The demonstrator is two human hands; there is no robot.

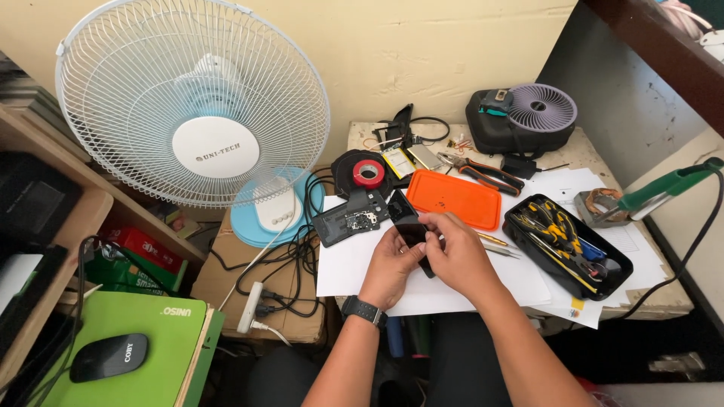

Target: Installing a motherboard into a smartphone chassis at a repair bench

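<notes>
Repair bench: pliers, tool case

We see a small worn table spread with white paper sheets. On it lie an orange tray at centre, a black tool case at three o'clock, a small black fan at one, red tape at eleven

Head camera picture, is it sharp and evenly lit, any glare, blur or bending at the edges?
Head view: even, soft light, faint shadows on the white paper; both hands and the dark phone are sharp; slight sheen on the phone's glass; wide-angle stretching toward the edges, around the fan and mouse.
</notes>
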